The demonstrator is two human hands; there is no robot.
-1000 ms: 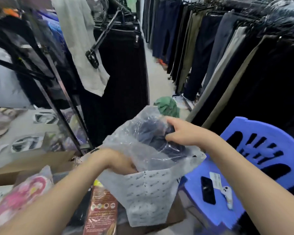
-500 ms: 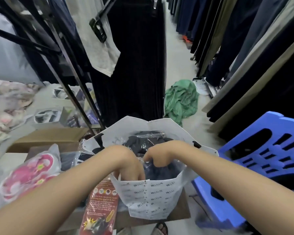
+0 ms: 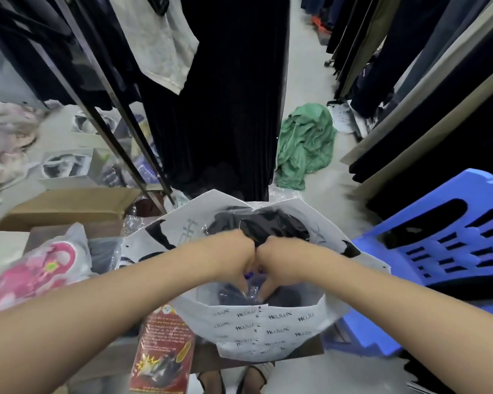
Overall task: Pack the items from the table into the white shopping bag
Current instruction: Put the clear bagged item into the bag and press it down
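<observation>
Pink packet: plastic-wrapped, pink and white; we see it at 9 o'clock from the bag, lying on the table well apart from our hands.
Cardboard box: brown, at 10 o'clock from the bag, behind the pink packet.
Red packet: flat, glossy, at 7 o'clock from the bag, its top edge tucked just beside the bag's near wall and under our left forearm.
Left hand: we have it plunged into the bag's mouth, fingers curled down and closed on the clear wrapper of the dark bundle; knuckles touch the right hand.
White shopping bag: printed with small dark lettering, standing open in front of us at the table's edge, mouth upward.
Dark bundle: dark clothing in clear plastic, inside the bag; most of it shows at 12 o'clock from our hands, the rest lies under them.
Right hand: also inside the bag, fingers bent down and gripping the same wrapper.
Green cloth: crumpled on the floor at 1 o'clock.
Blue plastic chair: at 3 o'clock, just beside the bag.
</observation>
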